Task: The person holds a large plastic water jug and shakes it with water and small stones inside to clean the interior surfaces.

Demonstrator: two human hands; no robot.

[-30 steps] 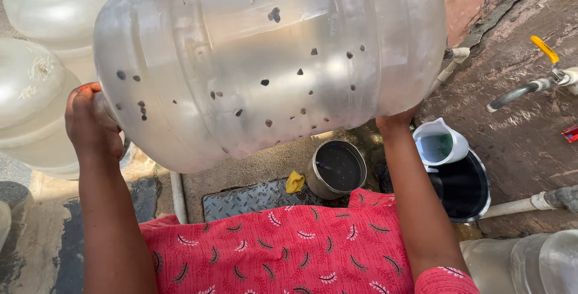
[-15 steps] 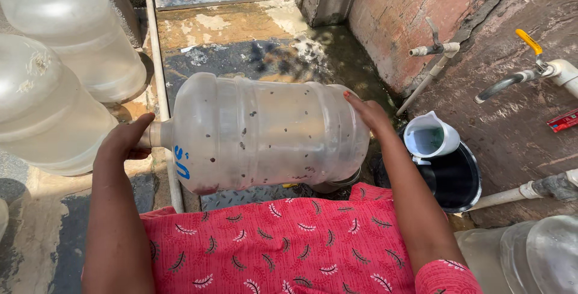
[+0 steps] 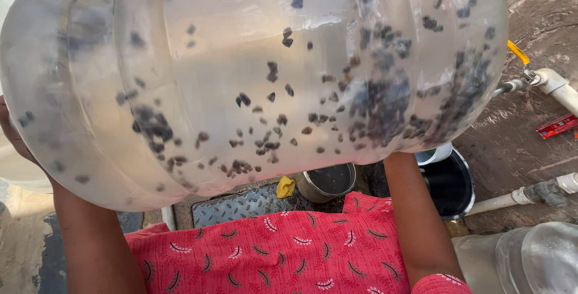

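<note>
A big clear plastic water jug (image 3: 241,71) lies on its side close in front of me and fills most of the head view. Small dark pebbles are scattered inside it, bunched toward the right end. My left hand (image 3: 8,130) grips the jug's neck end at the far left, and only its edge shows. My right hand is hidden behind the jug's base at the right; only the forearm (image 3: 415,209) shows below it. My red patterned garment (image 3: 271,252) is underneath.
Below the jug sit a steel pot (image 3: 328,181), a yellow cloth (image 3: 285,187), a black bucket (image 3: 451,185) with a white pitcher (image 3: 435,154), and a chequered metal plate (image 3: 241,203). A yellow-handled tap (image 3: 519,53), white pipe (image 3: 524,196), red packet (image 3: 557,125) and another clear jug (image 3: 530,258) are at right.
The jug went down and away half a second ago and has now swung back up close to the camera. The pebbles inside have shifted toward its right end.
</note>
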